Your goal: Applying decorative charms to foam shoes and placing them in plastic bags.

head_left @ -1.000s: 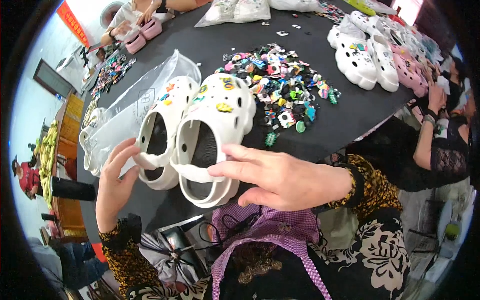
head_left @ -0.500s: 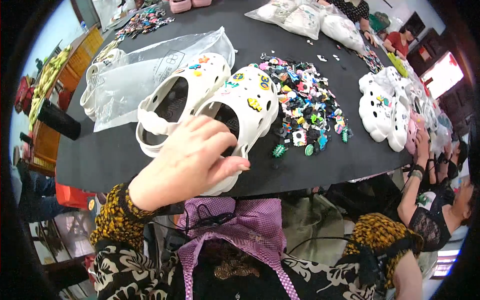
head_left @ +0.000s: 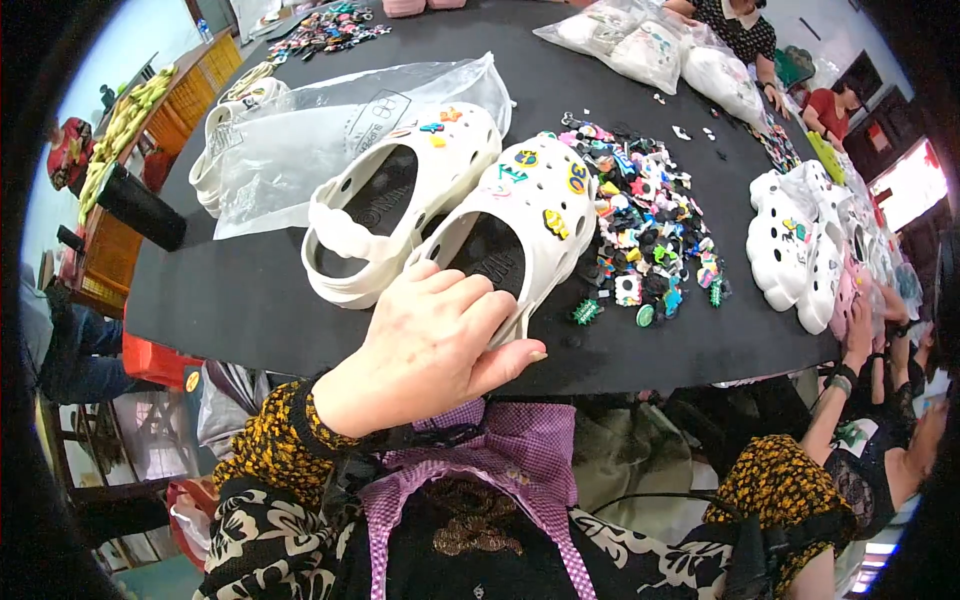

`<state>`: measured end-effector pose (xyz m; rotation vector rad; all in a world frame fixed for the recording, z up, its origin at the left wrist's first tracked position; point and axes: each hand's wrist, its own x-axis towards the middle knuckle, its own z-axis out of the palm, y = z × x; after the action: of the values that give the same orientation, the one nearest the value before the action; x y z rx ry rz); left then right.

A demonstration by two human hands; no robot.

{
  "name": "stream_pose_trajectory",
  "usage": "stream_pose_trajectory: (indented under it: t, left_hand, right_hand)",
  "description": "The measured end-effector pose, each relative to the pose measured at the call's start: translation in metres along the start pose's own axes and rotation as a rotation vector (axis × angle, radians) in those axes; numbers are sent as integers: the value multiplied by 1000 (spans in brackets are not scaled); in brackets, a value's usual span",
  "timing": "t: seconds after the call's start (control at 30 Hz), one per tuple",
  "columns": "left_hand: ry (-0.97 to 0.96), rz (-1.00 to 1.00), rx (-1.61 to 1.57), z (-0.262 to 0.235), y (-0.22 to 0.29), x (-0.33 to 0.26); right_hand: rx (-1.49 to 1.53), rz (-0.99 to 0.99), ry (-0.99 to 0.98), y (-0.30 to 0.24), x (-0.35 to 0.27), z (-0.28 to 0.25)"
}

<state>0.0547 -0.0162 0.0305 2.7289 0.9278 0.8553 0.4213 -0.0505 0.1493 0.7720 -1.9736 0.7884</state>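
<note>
One hand, the left hand (head_left: 430, 345), lies over the back end of the nearer white shoe (head_left: 540, 205). The fingers bend down over the heel, and the thumb sticks out toward 3 o'clock, away from them. The hand hides the heel, so I cannot tell if the fingers pinch it or just rest there. This shoe sits on the black table (head_left: 650, 355) with its toe toward 1 o'clock. Little blue, yellow and green charms are stuck on top.

Going by a clock around that hand, the other white shoe (head_left: 465, 150) is at 12, just beside the first one. It has an orange star and a blue and a yellow charm. A clear plastic bag (head_left: 300, 150) lies past it at 11. A big heap of bright charms (head_left: 650, 215) is at 2, near the first shoe. Far off at 1 are puffy clear bags (head_left: 640, 50) with white things inside. More white shoes (head_left: 785, 245) sit between 2 and 3, by a pink shoe (head_left: 850, 290). The right sleeve (head_left: 780, 480) is at 4; the right hand is past the edge. A purple checked apron (head_left: 535, 450) is at 5.
</note>
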Motion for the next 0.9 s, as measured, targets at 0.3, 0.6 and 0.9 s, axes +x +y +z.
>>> stream_pose_trajectory:
  t: [0.3,0.6,0.9]
  left_hand:
    - [54,0,8,4,-4,2]
    - [151,-32,24,4,-13,-1]
    - [200,-97,-24,4,-10,-1]
  right_hand:
    - [-22,-147,178,-29,-17,0]
    - [-158,-250,361,-22,3,136]
    - [-946,1201,686,107,-60,119]
